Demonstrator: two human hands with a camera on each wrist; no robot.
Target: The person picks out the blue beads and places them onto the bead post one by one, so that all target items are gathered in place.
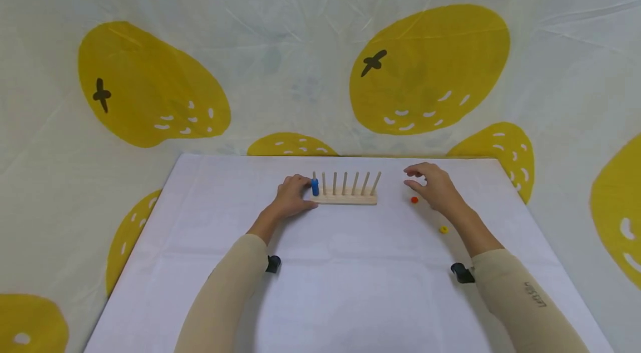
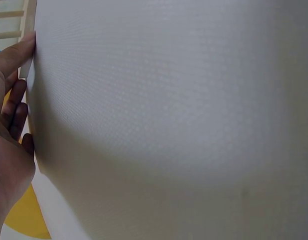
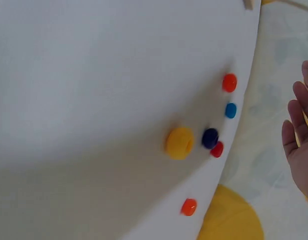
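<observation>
A wooden peg rack with several upright pegs stands toward the back of the table, and blue beads are threaded on its leftmost peg. My left hand grips the rack's left end, thumb at the front edge and fingers round behind. To the right of the rack, my right hand hovers with thumb and fingers apart, holding nothing. A red bead lies near it and a yellow bead lies closer to me. The right wrist view also has a dark blue bead and a blue bead.
Another red bead touches or nearly touches the dark blue one, and an orange bead lies apart. A white cloth covers the table. Behind it hangs a pale curtain with yellow fruit shapes.
</observation>
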